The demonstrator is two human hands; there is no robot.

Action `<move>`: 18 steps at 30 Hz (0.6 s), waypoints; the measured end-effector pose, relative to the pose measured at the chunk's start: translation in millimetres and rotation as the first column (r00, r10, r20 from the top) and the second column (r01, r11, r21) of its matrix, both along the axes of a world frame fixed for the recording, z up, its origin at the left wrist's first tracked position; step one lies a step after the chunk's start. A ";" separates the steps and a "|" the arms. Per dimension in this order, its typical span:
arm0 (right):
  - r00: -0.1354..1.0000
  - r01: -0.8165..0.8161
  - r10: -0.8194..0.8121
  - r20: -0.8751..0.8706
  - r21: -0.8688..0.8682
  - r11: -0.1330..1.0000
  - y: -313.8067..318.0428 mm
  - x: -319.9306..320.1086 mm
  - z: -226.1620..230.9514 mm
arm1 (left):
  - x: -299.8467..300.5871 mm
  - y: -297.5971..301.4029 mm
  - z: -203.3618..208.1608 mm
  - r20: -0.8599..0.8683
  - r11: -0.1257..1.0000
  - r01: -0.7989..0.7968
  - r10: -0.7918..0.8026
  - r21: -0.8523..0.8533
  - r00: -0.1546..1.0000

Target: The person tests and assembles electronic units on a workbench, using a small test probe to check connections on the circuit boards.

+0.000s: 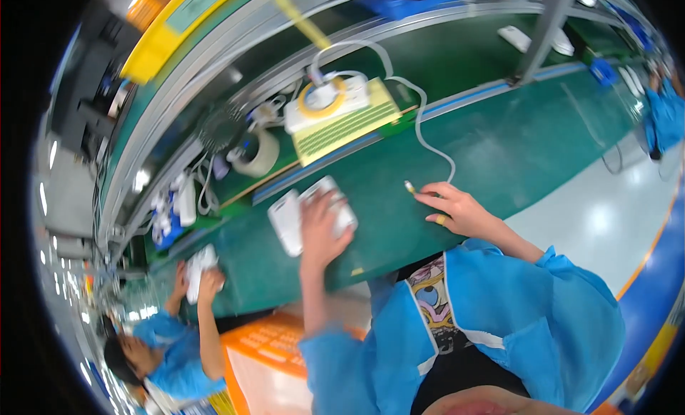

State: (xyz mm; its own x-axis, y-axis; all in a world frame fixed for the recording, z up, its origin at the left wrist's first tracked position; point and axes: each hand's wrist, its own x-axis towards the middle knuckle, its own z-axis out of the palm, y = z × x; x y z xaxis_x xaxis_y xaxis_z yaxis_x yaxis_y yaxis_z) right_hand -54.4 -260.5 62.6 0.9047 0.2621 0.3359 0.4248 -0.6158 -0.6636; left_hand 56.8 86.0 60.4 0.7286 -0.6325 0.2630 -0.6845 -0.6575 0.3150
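Observation:
Over the green bench, my right hand pinches a white cable close to its plug; a yellow band circles one finger. My left hand is closed over a flat white rounded block, whose exact kind I cannot make out, and covers part of it. Beside it, on the left, lies a second flat white block with a dark mark near its top. The plug is apart from both blocks. From my right hand the cable loops back to a white power strip with a yellow tape ring on it.
A yellow-green sheet lies under the strip. Tape rolls and bundled cables stand along the back ledge. At left a co-worker holds a white item, near an orange crate. A metal post rises at back right.

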 end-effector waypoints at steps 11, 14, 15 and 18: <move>0.678 0.646 -0.727 0.111 0.380 0.661 -179.1 27.8 -5.2 | -16.0 45.9 -18.2 0.211 0.804 -0.595 0.580 0.010 0.787; 0.526 0.728 -0.845 0.100 0.460 0.508 -290.1 71.8 -35.2 | -44.1 -30.9 -19.3 0.125 0.909 -0.351 0.384 -0.226 0.915; 0.462 0.785 -0.878 0.130 0.402 0.472 -312.1 88.1 -39.1 | -53.7 -53.7 -14.8 0.067 0.939 -0.271 0.290 -0.213 0.955; 0.352 0.887 -0.890 0.289 0.201 0.415 -410.0 126.1 -52.8 | -68.2 -127.0 -6.2 -0.050 0.980 -0.075 0.067 -0.182 0.997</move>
State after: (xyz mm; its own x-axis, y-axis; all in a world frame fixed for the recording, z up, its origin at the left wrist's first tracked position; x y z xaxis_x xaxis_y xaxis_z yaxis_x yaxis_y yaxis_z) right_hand 71.6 -670.5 9.8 0.4503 -0.6344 0.6283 -0.1987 -0.7572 -0.6222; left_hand -11.4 -41.0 54.2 0.7831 -0.5226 0.3370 -0.6212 -0.6324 0.4628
